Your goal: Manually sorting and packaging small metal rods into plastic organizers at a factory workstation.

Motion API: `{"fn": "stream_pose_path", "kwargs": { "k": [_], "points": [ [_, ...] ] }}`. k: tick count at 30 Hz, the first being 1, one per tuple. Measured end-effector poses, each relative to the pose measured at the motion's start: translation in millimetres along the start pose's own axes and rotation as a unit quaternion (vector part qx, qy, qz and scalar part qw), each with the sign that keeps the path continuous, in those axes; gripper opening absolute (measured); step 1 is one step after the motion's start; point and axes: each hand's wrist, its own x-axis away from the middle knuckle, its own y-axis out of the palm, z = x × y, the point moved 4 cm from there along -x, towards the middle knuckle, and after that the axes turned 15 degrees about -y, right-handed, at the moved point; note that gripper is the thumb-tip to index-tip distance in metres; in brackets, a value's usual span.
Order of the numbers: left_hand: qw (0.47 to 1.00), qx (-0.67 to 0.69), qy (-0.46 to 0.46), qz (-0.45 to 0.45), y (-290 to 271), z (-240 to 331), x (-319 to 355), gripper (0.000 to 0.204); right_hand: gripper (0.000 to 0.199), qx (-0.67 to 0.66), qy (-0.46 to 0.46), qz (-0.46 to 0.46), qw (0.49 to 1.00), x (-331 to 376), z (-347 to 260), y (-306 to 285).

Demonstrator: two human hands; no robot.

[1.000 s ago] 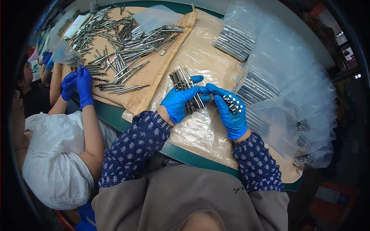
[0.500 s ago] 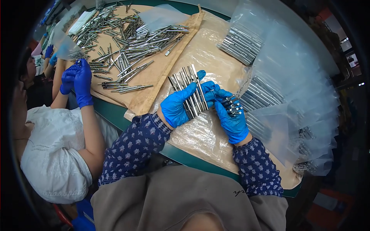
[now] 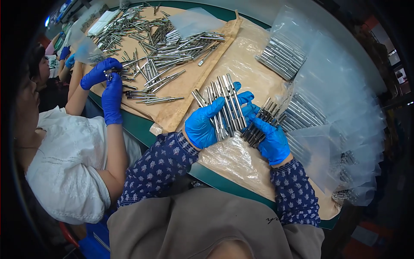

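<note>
My left hand (image 3: 201,127), in a blue glove, is wrapped round several shiny metal rods (image 3: 231,105). They lie side by side and slant across the palm, with the fingertips showing behind them. Close on its right, my blue-gloved right hand (image 3: 275,145) grips a bunch of thinner metal rods (image 3: 262,123), some of them dark. The two bundles nearly meet, and whether they touch I cannot tell. Beneath both hands lies a clear plastic sheet (image 3: 224,162) over tan paper.
A big heap of loose metal rods (image 3: 172,58) covers the tan sheet at the far left. Stacks of rods in clear plastic bags (image 3: 282,56) lie on the right, beside many overlapping bags (image 3: 340,90). On my left, a co-worker's purple-gloved hands (image 3: 113,93) hold a small metal part.
The whole view has shifted slightly. In my right hand the bunch has turned, so the rods' lengths show instead of their ends. The co-worker's hands have come into a new pose.
</note>
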Motion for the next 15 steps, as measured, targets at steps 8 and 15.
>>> {"fn": "stream_pose_path", "kwargs": {
  "k": [8, 15],
  "points": [
    [1.0, -0.014, 0.018, 0.018, -6, -3, 7, 0.055, 0.06, -0.028, -0.006, 0.005, 1.0, -1, -5, 12],
    [0.998, -0.034, 0.04, 0.035, -4, 4, 12, 0.07, 0.052, -0.092, 0.037, -0.011, 0.995, 5, 1, 12]
  ]
}}
